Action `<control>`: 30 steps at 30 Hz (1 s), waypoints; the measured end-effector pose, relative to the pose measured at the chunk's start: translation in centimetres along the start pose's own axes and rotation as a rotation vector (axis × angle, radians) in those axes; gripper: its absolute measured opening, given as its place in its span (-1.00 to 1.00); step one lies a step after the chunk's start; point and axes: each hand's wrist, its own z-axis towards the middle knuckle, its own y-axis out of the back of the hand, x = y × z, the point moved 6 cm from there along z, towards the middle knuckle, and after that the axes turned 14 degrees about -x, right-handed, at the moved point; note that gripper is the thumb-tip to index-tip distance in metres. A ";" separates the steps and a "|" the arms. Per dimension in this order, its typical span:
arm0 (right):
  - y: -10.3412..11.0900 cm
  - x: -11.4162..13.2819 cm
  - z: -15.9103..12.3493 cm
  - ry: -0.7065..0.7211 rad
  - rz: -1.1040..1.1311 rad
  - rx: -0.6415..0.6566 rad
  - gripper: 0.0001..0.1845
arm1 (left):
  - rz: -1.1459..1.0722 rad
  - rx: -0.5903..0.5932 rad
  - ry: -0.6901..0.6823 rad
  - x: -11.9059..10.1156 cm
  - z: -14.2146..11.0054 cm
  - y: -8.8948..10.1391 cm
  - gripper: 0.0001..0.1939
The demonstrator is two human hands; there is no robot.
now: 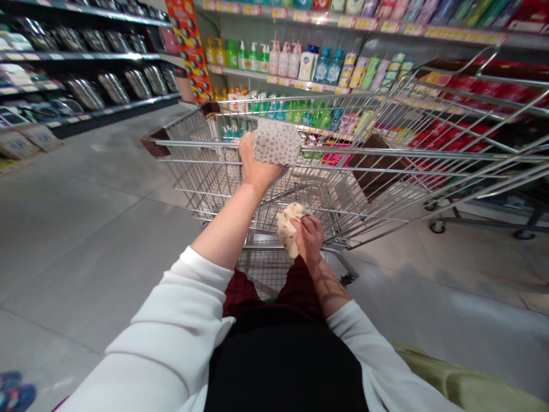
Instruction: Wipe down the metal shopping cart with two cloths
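My left hand [256,165] is closed on a pale grey cloth [278,143] with darker dots and a wavy edge. The cloth lies over the top rail of a metal shopping cart [206,163]. Lower and nearer my body, my right hand [309,234] grips a bunched cream cloth [288,223] with brownish spots against the cart's near side. Both hands have their fingers bent, and some fingertips are hidden by the cloths or the rail. Through the wires, the cart's basket shows its wire floor and a brown corner panel [377,166].
More nested cart wirework [472,137] stretches to the right, with a wheel [437,227] on the floor. Shelves of pump bottles [285,59] stand behind the cart. Metal pots [111,86] fill shelves at left. Someone's blue shoes [17,392] show at lower left.
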 end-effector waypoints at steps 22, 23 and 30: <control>0.5 -0.9 -1.6 0.119 -0.030 -0.110 -0.67 | 0.221 0.053 -0.010 -2.1 -0.3 2.0 -0.69; 1.1 -1.3 -0.9 0.096 -0.043 -0.153 -0.67 | 0.227 0.055 -0.007 -2.2 -0.3 2.1 -0.69; 1.1 -2.3 -0.7 0.056 -0.071 -0.158 -0.60 | 0.214 0.025 0.017 -1.9 -0.1 1.9 -0.70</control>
